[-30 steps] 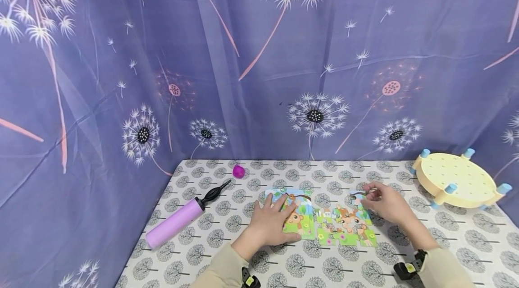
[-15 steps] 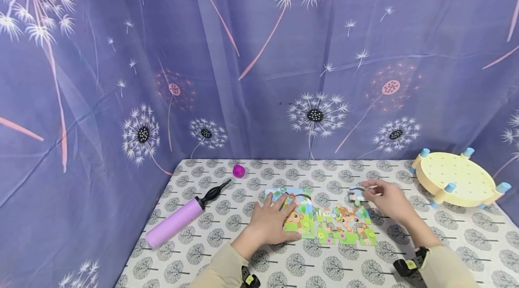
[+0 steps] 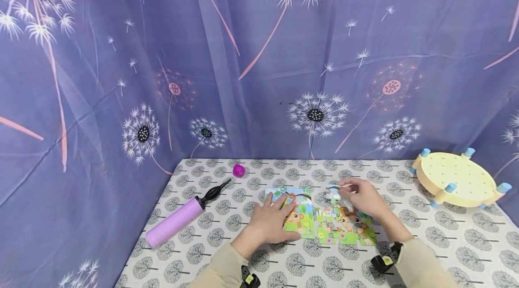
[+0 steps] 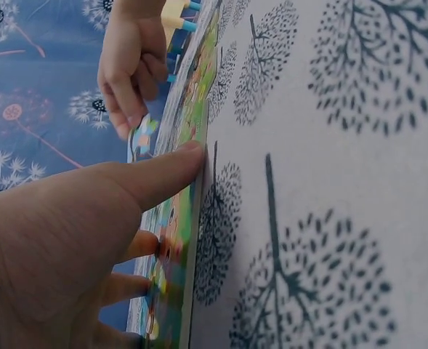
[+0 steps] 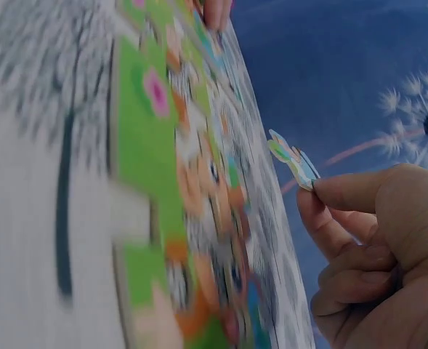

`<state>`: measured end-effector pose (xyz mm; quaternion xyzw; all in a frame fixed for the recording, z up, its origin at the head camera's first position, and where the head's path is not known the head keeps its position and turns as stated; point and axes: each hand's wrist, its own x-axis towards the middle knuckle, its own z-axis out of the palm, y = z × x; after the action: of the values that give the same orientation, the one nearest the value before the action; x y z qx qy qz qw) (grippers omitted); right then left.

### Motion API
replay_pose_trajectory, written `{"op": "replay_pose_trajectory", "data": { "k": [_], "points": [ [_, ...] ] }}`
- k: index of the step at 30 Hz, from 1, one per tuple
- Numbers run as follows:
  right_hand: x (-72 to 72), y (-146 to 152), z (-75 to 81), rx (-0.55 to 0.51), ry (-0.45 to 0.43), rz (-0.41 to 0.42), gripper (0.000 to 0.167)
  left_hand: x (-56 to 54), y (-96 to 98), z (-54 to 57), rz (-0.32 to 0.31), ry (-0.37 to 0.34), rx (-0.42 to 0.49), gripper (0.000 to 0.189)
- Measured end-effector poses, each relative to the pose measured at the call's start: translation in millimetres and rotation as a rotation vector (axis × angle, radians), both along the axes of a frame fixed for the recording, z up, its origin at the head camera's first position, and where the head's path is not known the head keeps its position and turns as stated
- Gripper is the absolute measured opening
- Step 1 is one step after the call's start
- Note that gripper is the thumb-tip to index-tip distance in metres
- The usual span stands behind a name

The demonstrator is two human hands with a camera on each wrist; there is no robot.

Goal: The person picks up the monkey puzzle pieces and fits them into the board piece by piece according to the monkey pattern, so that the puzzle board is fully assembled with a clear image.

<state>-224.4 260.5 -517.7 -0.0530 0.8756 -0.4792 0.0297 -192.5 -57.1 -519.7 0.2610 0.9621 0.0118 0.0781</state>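
My left hand (image 3: 272, 224) lies with spread fingers on a picture board (image 3: 305, 229) showing a cartoon animal and a branch. Between thumb and fingers my right hand (image 3: 362, 197) pinches a light-blue puzzle piece (image 3: 333, 193); in the right wrist view this puzzle piece (image 5: 293, 160) is lifted off the table. Just below it sits a partly joined jigsaw (image 3: 344, 238) with a deer's face and green ground. The jigsaw's upper part has no pieces beside the held one. In the left wrist view, my thumb (image 4: 170, 171) rests over the board's edge.
A purple hand pump (image 3: 176, 222) with a black nozzle lies on the left. Toward the back is a small magenta object (image 3: 239, 171). A yellow round stand (image 3: 456, 180) with blue-tipped legs is at the back right. The tree-print cloth (image 3: 308, 265) covers the table.
My right hand has lifted the puzzle piece from the jigsaw's upper right and carried it left, above the middle of the jigsaw. My left hand has stayed in place.
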Motion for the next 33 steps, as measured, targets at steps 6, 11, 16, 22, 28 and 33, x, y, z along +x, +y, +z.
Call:
{"op": "replay_pose_trajectory", "data": {
  "k": [6,11,16,22,28,33],
  "points": [
    [-5.2,-30.8,-3.8,0.016,0.003,0.026,0.031,0.2,-0.9,0.3,-0.005,0.003,-0.005,0.094],
    [-8.6,-54.0,-8.2,-0.017,-0.031,0.037,0.030,0.2,0.2,1.1,0.000,0.008,-0.008,0.094],
    [-11.9,-72.6,-9.4,-0.061,-0.095,0.036,0.031,-0.8,0.7,0.0,0.003,0.015,-0.020,0.094],
    [-14.0,-85.6,-10.6,-0.037,-0.109,0.020,0.030,-1.3,0.7,-1.2,-0.003,0.018,-0.024,0.095],
    [-15.5,-92.0,-10.7,-0.004,-0.130,-0.013,0.031,-1.5,0.7,-0.3,0.001,0.007,-0.006,0.095],
    [-17.0,-94.9,-10.1,0.060,-0.131,-0.024,0.031,-2.0,0.6,-0.5,0.003,0.015,-0.009,0.096]
  ]
}}
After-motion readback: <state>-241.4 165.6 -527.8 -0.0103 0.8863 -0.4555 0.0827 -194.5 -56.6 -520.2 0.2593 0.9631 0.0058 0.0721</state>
